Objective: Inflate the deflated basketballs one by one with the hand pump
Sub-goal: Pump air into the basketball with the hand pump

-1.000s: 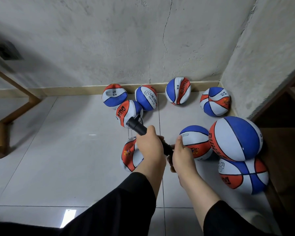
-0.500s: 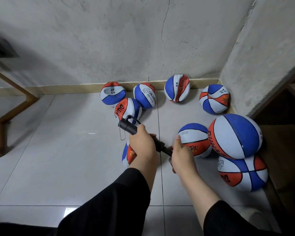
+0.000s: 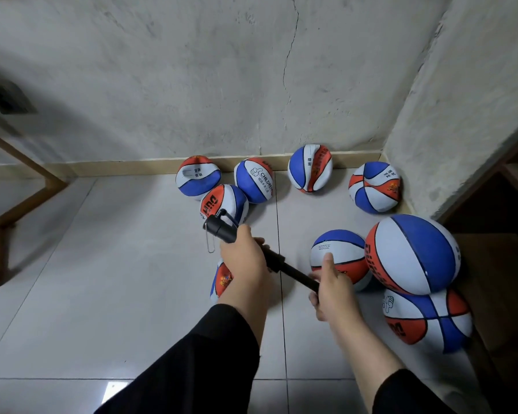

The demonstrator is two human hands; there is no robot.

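While the grey concrete wall (image 3: 192, 85) fills the upper half of the frame, the pale tiled floor (image 3: 102, 294) is spread across the lower half, and a dark wooden unit (image 3: 497, 234) is seen at the right edge. Largest among the balls, a fully round basketball (image 3: 413, 253) is stacked at centre right on another basketball (image 3: 428, 319), which is pressed against the wooden unit. Just to the left of the stacked pair, a smaller half-flat ball (image 3: 338, 255) is seen, partly covered by the right hand. Along the baseboard in the upper middle, four flattened balls are lined up: one at the left (image 3: 198, 177), a second (image 3: 254, 180) beside it, a third (image 3: 310, 168) standing apart, and a fourth (image 3: 374, 186) in the corner. A fifth flattened ball (image 3: 224, 204) is set just in front of the first two, and another ball (image 3: 222, 280) is mostly hidden behind the left forearm. At frame centre, the black hand pump (image 3: 222, 230) is held slanted above the floor: its barrel is gripped by the left hand (image 3: 244, 258), while the far end of its drawn-out rod (image 3: 293, 271) is clasped by the right hand (image 3: 332, 291), thumb raised. A thin metal clip (image 3: 210, 243) is hung from the barrel's upper end.
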